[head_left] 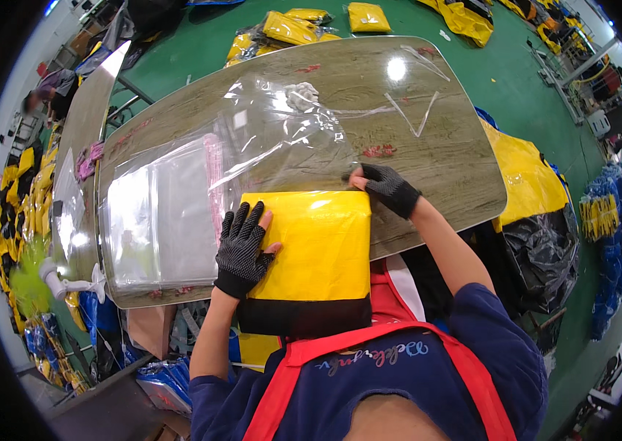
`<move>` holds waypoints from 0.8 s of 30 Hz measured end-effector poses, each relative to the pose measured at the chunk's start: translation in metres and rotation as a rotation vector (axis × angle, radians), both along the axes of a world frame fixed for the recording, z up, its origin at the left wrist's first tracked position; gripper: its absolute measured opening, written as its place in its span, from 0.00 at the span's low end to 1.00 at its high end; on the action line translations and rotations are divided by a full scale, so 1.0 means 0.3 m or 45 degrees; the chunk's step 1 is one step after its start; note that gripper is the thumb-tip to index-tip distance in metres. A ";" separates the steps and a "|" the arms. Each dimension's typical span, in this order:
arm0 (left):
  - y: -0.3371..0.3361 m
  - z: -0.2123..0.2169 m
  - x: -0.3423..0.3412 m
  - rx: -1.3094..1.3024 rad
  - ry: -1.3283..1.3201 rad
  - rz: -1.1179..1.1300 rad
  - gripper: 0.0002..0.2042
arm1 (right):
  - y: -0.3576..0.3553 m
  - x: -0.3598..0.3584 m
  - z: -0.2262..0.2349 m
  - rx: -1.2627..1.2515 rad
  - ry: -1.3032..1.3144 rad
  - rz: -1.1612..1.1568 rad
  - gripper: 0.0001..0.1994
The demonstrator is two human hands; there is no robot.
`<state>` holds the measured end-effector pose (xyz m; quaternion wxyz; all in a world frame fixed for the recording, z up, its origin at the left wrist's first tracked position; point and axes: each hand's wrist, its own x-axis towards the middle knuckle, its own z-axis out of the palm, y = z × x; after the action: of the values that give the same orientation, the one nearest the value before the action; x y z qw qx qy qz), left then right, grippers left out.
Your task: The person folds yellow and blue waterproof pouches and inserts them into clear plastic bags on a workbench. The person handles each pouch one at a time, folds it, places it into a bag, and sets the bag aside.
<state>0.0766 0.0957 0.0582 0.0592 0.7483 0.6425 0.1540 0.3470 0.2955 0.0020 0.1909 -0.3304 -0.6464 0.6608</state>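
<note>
Folded yellow garment point(309, 246) with a black lower band sits at the near edge of the wood-grain table point(443, 154), its black end hanging just over the edge toward you. Your left hand point(241, 246) (dotted black glove) lies flat on the garment's left edge, fingers spread fairly wide and pressing down, gripping nothing. Your right hand point(383, 185), in a fingerless black glove, is at the far right corner; the fingers curl over that top edge, narrow, apparently pinching the corner, though how much fabric they hold cannot be told from this angle. A large clear plastic bag point(267, 140) lies crumpled just beyond the garment, touching its far edge, and a stack of flat clear bags point(160, 217) lies to your left. Judgement: the step in hand looks like squaring the fold against the bag. To do it well, keep the left palm flat so the layers do not slide, draw the right corner taut and level with the left one, and smooth out trapped air before anything shifts. Watch the overhanging black end; it could pull the fold off the table. More yellow packed garments point(292, 28) lie on the green floor beyond.
</note>
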 end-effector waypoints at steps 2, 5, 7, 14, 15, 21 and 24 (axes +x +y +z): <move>-0.003 -0.024 0.014 0.061 -0.061 0.004 0.26 | -0.089 0.044 0.002 -0.278 0.056 -0.160 0.15; 0.008 -0.033 0.004 0.028 -0.096 -0.013 0.26 | -0.157 0.064 0.056 -0.467 0.002 -0.223 0.16; 0.007 -0.047 0.001 0.142 -0.221 0.061 0.26 | -0.173 0.053 0.020 -0.312 0.036 -0.275 0.15; -0.023 -0.252 -0.161 -0.119 -1.510 0.796 0.31 | -0.332 0.019 -0.034 0.637 -0.454 -0.642 0.17; -0.017 -0.221 -0.151 -0.183 -1.628 0.789 0.31 | -0.376 0.033 -0.058 0.594 -0.435 -0.628 0.18; 0.031 -0.045 -0.066 -0.721 -2.241 0.568 0.26 | -0.528 0.098 0.060 0.547 -0.339 -0.688 0.14; 0.024 -0.165 0.044 -0.703 -1.980 0.881 0.26 | -0.494 0.183 0.050 0.573 -0.535 -0.645 0.13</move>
<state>0.0897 0.1029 0.0087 0.6063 0.1559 0.6246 0.4669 0.4019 0.1473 0.0170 0.2791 -0.5572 -0.6980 0.3526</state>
